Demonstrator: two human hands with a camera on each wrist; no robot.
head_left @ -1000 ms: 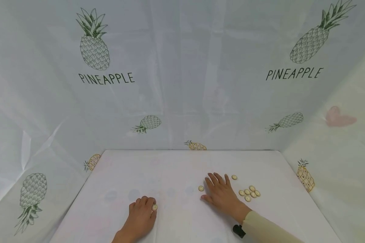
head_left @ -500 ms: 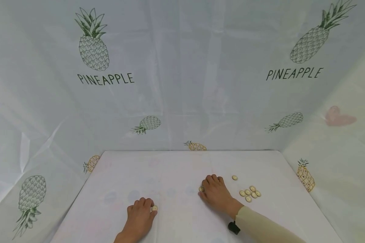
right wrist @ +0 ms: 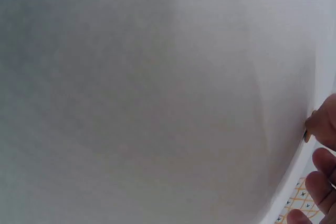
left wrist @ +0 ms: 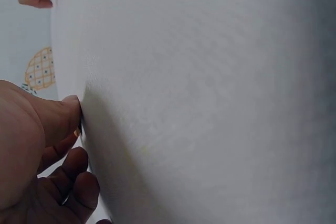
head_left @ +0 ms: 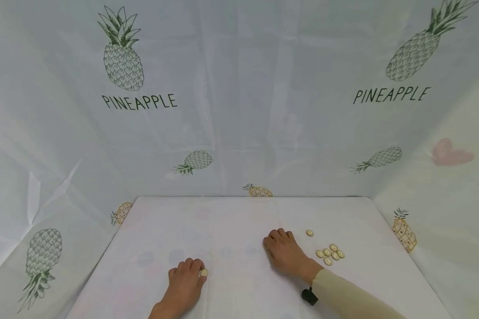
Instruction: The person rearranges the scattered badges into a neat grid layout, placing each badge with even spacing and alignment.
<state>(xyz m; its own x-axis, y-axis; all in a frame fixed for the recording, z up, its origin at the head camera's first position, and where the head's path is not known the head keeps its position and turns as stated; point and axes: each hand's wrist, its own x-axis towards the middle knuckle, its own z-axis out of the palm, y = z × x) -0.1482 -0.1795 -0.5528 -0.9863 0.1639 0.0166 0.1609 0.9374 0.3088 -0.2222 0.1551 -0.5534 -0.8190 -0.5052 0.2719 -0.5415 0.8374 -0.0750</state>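
Note:
In the head view my left hand [head_left: 182,284] rests on the white table, its thumb and forefinger pinching a small round cream disc [head_left: 204,273] that looks like a button. The left wrist view shows only a sliver of that disc [left wrist: 77,131] beside the thumb. Farther forward and to the right, my right hand [head_left: 285,253] has its fingers curled over a similar disc, mostly hidden in the head view. At the thumb tip in the right wrist view, the edge of this disc [right wrist: 307,134] shows, low against the tabletop.
Several matching discs [head_left: 335,256] lie in a loose cluster to the right of the right hand. One single disc [head_left: 309,232] lies farther back. Pineapple-printed cloth [head_left: 239,110] hangs behind and along both sides of the white table [head_left: 231,217].
My right hand's spread fingers have moved slightly left and curled round the disc beside them, covering most of it. The left hand keeps its pinch in nearly the same place.

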